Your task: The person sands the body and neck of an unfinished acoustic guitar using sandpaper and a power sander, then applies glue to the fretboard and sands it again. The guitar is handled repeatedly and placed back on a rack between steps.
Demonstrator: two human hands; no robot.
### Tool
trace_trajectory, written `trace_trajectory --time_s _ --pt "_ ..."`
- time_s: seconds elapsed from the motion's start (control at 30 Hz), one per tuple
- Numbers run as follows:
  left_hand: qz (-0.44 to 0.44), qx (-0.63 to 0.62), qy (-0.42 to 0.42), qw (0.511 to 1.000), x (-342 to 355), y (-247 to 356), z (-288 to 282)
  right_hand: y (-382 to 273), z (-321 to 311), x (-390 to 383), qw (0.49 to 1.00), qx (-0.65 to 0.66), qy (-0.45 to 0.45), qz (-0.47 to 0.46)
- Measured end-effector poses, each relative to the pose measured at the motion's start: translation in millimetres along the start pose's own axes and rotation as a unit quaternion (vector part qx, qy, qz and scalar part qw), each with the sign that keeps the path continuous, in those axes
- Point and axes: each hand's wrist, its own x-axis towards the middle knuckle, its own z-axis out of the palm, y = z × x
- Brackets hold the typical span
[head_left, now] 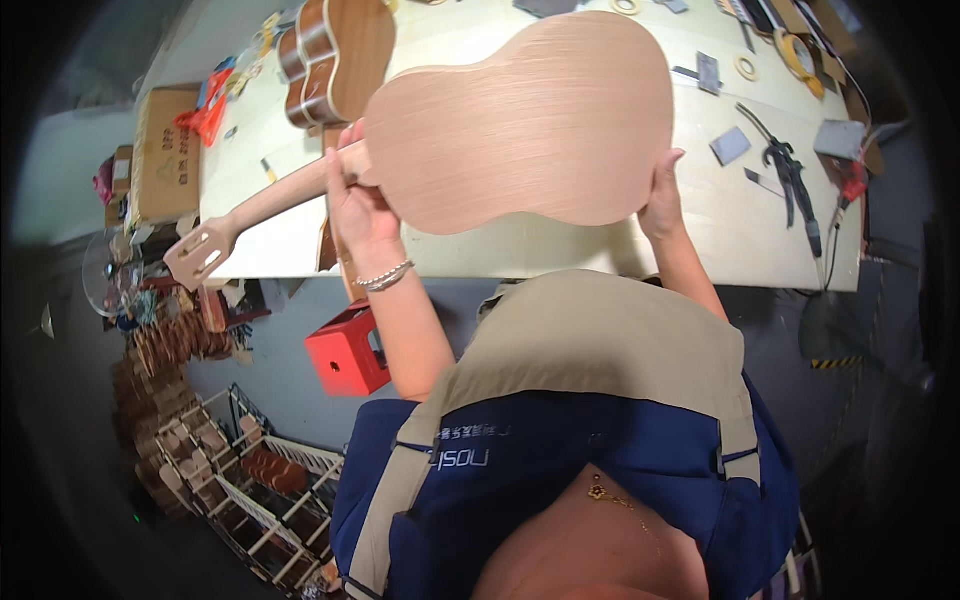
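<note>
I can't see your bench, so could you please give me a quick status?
Left hand on neck joint, right hand on lower edge. Unfinished ukulele held above workbench. Nothing obstructing.

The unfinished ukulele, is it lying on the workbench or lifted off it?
Lifted: both hands, left hand and right hand, hold the unfinished ukulele above the workbench.

An unfinished ukulele (520,120), held flat above the worktop (720,230), covered most of its middle and blocked passage there. The left hand (358,205) gripped the neck joint; the right hand (662,200) steadied the lower bout. Bare worktop lay open along the near edge, right of the right hand. Toward the right edge, black clamps (790,175) and small grey blocks (730,146) stood in the way; tape rolls (795,52) crowded the far right corner. Finished ukuleles (335,55) occupied the far left corner, with what seemed a cardboard box (165,150) just beyond the left edge.
</note>
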Motion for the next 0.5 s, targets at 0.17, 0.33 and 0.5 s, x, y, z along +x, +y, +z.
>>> trace_trajectory --time_s 0.17,0.33,0.5 --pt "-0.027 -0.044 -0.002 0.999 14 -1 -17 -10 8 2 0.998 -0.028 -0.014 -0.052" --pt "-0.039 -0.077 -0.029 0.996 17 0 -13 -17 11 1 0.996 -0.037 -0.032 -0.076" --pt "-0.061 -0.115 -0.093 0.987 30 -1 -28 -33 25 -2 0.995 -0.035 -0.049 -0.08"
